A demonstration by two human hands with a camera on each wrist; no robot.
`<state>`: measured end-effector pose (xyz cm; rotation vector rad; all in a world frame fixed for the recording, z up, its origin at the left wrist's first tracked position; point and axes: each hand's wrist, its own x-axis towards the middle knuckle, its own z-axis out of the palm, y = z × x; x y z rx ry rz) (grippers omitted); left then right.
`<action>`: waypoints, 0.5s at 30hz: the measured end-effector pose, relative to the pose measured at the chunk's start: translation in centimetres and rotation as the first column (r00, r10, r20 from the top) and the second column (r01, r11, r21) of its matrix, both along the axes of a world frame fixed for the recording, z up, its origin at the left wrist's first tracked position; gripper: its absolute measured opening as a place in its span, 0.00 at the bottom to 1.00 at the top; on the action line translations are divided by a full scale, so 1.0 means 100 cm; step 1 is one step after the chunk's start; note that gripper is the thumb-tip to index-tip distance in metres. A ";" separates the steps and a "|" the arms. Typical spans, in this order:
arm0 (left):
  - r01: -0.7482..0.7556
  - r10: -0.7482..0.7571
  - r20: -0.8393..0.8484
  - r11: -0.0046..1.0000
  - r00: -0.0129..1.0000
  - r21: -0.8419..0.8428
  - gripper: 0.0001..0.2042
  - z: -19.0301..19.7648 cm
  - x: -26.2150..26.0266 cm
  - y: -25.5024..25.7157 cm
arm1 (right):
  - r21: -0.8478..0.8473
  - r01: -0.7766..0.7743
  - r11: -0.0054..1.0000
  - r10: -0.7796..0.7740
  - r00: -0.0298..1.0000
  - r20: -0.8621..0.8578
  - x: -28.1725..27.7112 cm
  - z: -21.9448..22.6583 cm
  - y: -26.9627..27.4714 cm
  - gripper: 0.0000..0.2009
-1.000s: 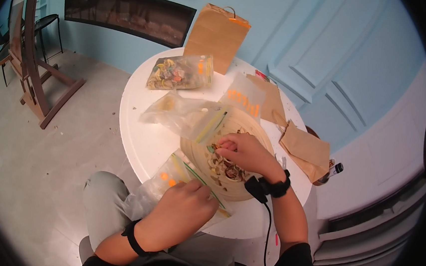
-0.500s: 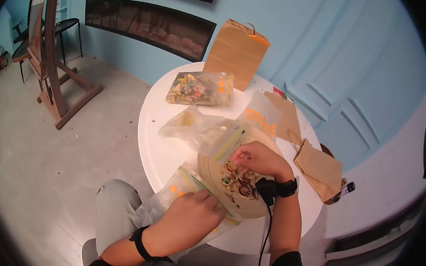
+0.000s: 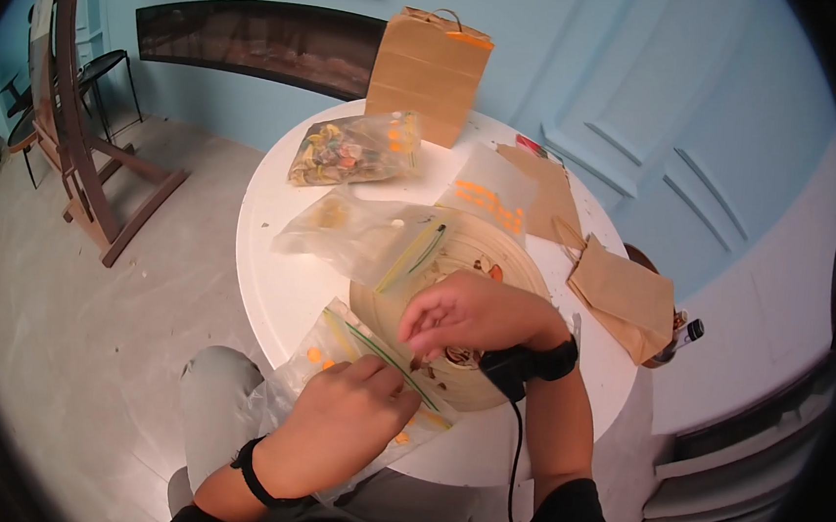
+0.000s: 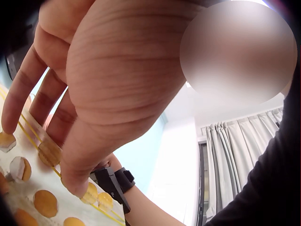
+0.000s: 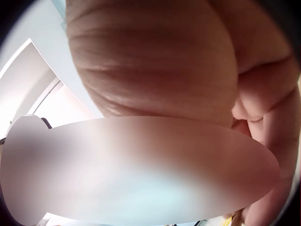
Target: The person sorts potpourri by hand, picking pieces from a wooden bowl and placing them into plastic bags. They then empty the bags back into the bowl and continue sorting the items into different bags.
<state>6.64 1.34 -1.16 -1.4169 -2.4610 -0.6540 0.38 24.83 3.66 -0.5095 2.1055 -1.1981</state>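
Observation:
My left hand [image 3: 352, 408] grips the zip bag [image 3: 318, 351] by its green-and-yellow zip edge, near the table's front edge. Orange round stickers on that bag [image 4: 45, 203] show in the left wrist view, thumb on one face and fingers on the other. Beside the bag's mouth, my right hand [image 3: 478, 315] holds its fingers bent over the near left part of a round woven tray [image 3: 527, 270]. A small dark-brown piece [image 3: 417, 364] shows at its fingertips. Mixed brown bits [image 3: 461, 357] lie in the tray, partly hidden under that hand.
A limp clear zip bag [image 3: 337, 230] overlaps the tray's far left rim. Behind it lies a zip bag of colourful pieces [image 3: 338, 155], near a standing paper bag [image 3: 428, 75]. An orange-marked plastic sheet [image 3: 492, 193] and a folded paper bag [image 3: 623, 299] lie right. A cable [image 3: 517, 465] hangs from my right wrist.
My right hand has lifted from the bits in the tray and come left and nearer, to beside the zip bag's mouth. My left hand keeps its hold on the bag.

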 end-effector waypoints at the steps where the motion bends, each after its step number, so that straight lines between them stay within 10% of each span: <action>1: 0.005 -0.005 0.002 1.000 1.000 0.006 0.08 -0.001 0.000 0.001 | -0.007 -0.073 0.997 0.073 0.997 0.008 0.002 -0.001 -0.003 0.09; 7: -0.002 0.002 0.012 1.000 1.000 0.021 0.08 0.000 0.001 -0.003 | 0.211 0.144 0.967 -0.032 0.888 -0.459 0.000 0.006 0.025 0.11; 9: -0.008 0.007 0.024 1.000 1.000 0.019 0.08 -0.001 0.000 -0.006 | 0.327 0.482 0.813 -0.287 0.820 -0.496 -0.005 0.006 0.050 0.10; 11: -0.003 0.003 0.026 1.000 1.000 0.021 0.08 -0.001 -0.001 -0.008 | 0.488 0.577 0.655 -0.144 0.730 -0.669 -0.016 -0.007 0.081 0.10; 14: -0.003 0.002 0.036 1.000 0.999 0.011 0.08 0.000 0.000 -0.009 | 0.663 0.583 0.469 -0.336 0.812 -0.477 -0.016 -0.008 0.090 0.10; 15: -0.004 0.004 0.044 1.000 0.999 0.005 0.08 0.001 0.000 -0.010 | 0.636 0.542 0.549 -0.321 0.840 -0.438 -0.018 -0.013 0.093 0.11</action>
